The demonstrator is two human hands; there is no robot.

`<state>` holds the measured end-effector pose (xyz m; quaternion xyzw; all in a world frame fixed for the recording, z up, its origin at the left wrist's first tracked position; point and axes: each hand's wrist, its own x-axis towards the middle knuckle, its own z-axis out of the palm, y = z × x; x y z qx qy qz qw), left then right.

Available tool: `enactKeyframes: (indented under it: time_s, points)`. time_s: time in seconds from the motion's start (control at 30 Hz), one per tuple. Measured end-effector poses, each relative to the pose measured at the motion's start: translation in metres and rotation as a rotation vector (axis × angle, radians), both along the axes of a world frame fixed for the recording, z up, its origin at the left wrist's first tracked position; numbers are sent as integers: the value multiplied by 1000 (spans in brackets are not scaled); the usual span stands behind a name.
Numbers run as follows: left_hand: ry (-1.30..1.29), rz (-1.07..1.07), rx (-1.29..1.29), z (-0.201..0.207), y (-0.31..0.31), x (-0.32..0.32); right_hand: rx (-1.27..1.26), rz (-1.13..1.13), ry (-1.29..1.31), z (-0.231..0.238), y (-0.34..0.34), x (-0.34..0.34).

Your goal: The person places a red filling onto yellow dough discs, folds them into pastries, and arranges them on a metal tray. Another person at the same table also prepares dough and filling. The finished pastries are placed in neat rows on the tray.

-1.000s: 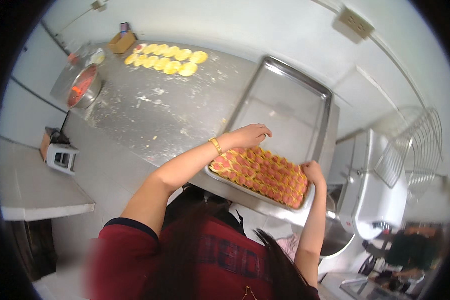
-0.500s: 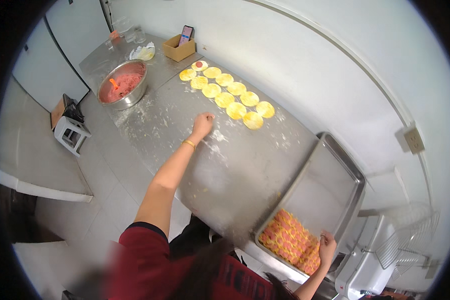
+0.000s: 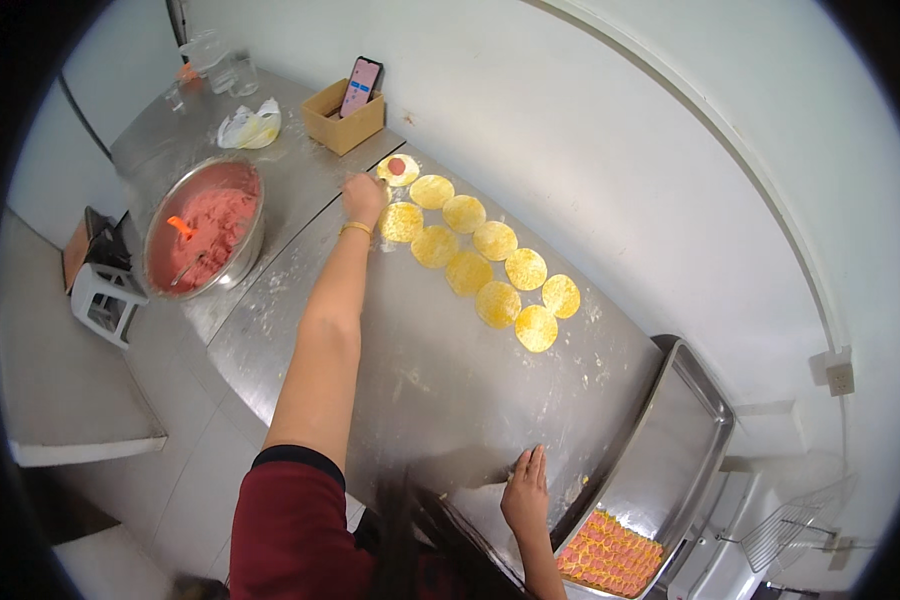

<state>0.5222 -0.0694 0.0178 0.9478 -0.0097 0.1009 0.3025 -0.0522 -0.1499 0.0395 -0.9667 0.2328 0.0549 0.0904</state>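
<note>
Thin round yellow dough wrappers (image 3: 495,241) lie in two slanting rows on the floured steel table. One far wrapper (image 3: 398,170) carries a dab of pink filling (image 3: 397,167). My left hand (image 3: 366,200) is at the far left end of the near row, fingers closed at a wrapper that it mostly covers; only a bit of yellow shows beside the fingertips. My right hand (image 3: 526,497) is held near the table's front, fingers stretched out, holding nothing. Beside it, a large metal tray (image 3: 670,440) holds many pink-and-yellow filled pieces (image 3: 610,552) at its near end.
At the left stands a steel bowl (image 3: 251,245) of pink filling with an orange-handled tool (image 3: 180,227). A cardboard box (image 3: 342,128) with a phone (image 3: 361,87), a plastic bag (image 3: 250,125) and clear containers (image 3: 232,72) are behind. A white machine (image 3: 722,530) is right of the tray.
My left hand has reached farther to the wrappers' far left end. My right hand has left the tray and come over the table, its fingers straightened. The view has shifted.
</note>
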Motion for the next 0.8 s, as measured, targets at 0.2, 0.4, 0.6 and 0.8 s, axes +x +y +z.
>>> enactKeyframes:
  time_s: [0.2,0.4,0.6,0.8]
  points:
    - [31,28,169,-8,-19,30,-40,-38,90,-1,4,4]
    - [101,-41,-136,-37,-32,60,-52,-74,92,-14,5,1]
    - [481,-148,-1462,-39,-31,78,-104,-55,89,-20,4,-2]
    - [864,-505,-1606,13,-4,-37,8,-91,-22,-5,4,4]
